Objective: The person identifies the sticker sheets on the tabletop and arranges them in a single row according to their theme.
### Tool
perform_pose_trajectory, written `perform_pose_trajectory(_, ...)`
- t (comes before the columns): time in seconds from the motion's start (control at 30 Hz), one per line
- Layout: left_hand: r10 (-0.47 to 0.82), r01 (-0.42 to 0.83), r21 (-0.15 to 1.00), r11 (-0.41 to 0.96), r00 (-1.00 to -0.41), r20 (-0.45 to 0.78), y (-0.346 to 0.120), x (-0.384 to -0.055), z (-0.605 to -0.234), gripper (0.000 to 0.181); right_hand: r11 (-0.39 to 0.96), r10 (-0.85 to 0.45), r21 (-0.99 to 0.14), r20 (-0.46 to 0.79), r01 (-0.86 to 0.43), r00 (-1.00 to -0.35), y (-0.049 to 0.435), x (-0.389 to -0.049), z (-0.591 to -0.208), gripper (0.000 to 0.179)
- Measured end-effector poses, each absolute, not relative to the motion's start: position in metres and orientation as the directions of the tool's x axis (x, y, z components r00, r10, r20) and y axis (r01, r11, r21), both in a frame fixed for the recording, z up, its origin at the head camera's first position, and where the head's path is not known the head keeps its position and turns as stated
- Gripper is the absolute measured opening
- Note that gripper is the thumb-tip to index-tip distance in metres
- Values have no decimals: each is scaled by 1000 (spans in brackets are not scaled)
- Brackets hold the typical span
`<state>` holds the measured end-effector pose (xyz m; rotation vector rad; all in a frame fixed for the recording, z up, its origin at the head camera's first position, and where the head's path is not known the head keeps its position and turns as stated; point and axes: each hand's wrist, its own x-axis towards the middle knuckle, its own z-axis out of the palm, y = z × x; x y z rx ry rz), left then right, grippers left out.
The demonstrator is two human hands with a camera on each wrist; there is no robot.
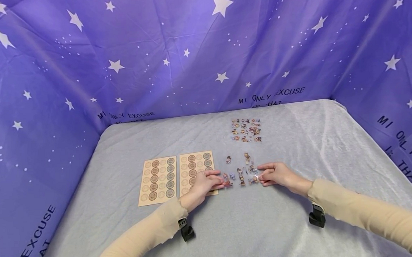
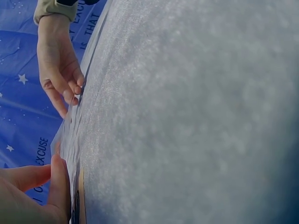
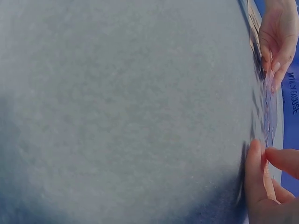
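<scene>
A clear sticker sheet (image 1: 241, 172) printed with several small cartoon figures is held just above the table between both hands. My left hand (image 1: 202, 184) pinches its left edge with thumb and fingers, partly over a tan sheet. On the opposite side, my right hand (image 1: 280, 175) pinches the right edge. Seen nearly edge-on in the right wrist view, the clear sheet (image 3: 270, 114) spans from one hand to the other. The left wrist view shows my left thumb and finger (image 2: 58, 179) close against the sheet's edge.
Two tan sheets of round stickers, a left one (image 1: 162, 161) and a right one (image 1: 181, 165), lie side by side. Another group of figure stickers (image 1: 244, 131) lies farther back. Grey cloth (image 1: 250, 229) covers the table, with purple starry curtain (image 1: 196, 34) around it.
</scene>
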<state>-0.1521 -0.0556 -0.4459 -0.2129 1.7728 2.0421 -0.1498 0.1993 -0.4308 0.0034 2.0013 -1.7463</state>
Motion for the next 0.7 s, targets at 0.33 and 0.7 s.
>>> perform_pose_trajectory(0.33, 212, -398, 915, -67, -902, -377, -56, -151, -445, 38, 230, -308, -940, -318, 254, -897, 200, -149, -435, 48)
perform_pose_trajectory(0.7, 204, -327, 945, 18, -924, -323, -58, -147, -436, 34, 356, -322, -925, -257, 135, -911, 205, -152, -428, 40)
